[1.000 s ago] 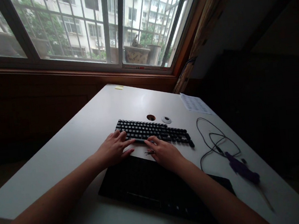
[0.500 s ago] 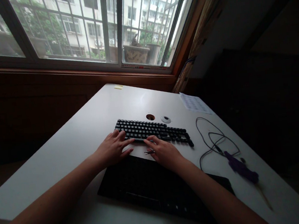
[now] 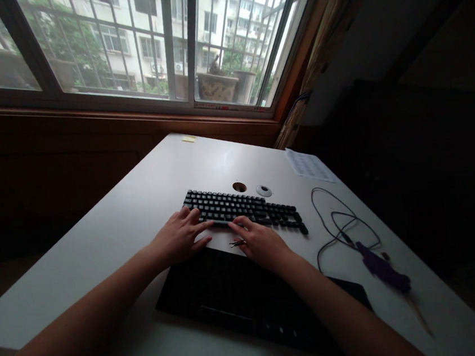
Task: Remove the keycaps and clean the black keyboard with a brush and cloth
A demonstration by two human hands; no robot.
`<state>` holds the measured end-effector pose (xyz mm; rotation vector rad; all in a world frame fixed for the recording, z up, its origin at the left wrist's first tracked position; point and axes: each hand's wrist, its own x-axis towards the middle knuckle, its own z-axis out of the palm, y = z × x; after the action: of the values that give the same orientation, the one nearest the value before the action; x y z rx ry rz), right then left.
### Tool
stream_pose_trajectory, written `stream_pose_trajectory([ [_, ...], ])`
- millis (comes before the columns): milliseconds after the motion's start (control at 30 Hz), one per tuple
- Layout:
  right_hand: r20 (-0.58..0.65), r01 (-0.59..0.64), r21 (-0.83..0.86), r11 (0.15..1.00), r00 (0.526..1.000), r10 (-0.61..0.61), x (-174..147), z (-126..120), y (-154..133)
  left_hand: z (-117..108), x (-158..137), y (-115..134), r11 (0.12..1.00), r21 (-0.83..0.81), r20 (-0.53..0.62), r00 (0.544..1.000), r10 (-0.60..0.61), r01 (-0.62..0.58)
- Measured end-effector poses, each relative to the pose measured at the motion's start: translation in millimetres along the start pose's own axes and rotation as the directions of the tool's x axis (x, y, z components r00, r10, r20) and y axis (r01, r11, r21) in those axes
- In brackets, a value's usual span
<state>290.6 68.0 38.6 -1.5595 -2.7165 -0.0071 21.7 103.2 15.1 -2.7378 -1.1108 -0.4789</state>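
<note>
While left hand (image 3: 181, 236), fingers apart, touches keyboard (image 3: 232, 204), right hand (image 3: 262, 242) just beside it clasps probably a metal tool (image 3: 236, 243).

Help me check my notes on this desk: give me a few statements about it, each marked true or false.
1. The left hand is at the keyboard. True.
2. The left hand holds the slim metal item. False: the right hand holds it.
3. The purple item lies to the right of the keyboard. True.
4. The yellow slip lies on the keyboard. False: it lies by the desk's far corner.
</note>
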Motion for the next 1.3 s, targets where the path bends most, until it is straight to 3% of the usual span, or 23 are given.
stream_pose_trajectory([
  [400, -0.004, 0.003, -0.015, 1.000, 1.000, -0.003, 0.3, 1.9, -1.6, 0.1, 0.4, -0.2, 1.000, -0.005, -0.007, 1.000, 0.006, -0.006],
  [733, -0.041, -0.083, -0.046, 0.995, 0.996, 0.081, -3.6, -0.7, -3.4, -3.0, 1.8, 0.5, 1.000, -0.012, -0.005, 1.000, 0.011, -0.011],
  [1300, -0.023, -0.071, -0.048, 0.996, 0.997, 0.070, -3.5, -0.8, -3.2, -3.2, 1.9, 0.7, 0.999, -0.028, -0.018, 1.000, 0.018, -0.018],
])
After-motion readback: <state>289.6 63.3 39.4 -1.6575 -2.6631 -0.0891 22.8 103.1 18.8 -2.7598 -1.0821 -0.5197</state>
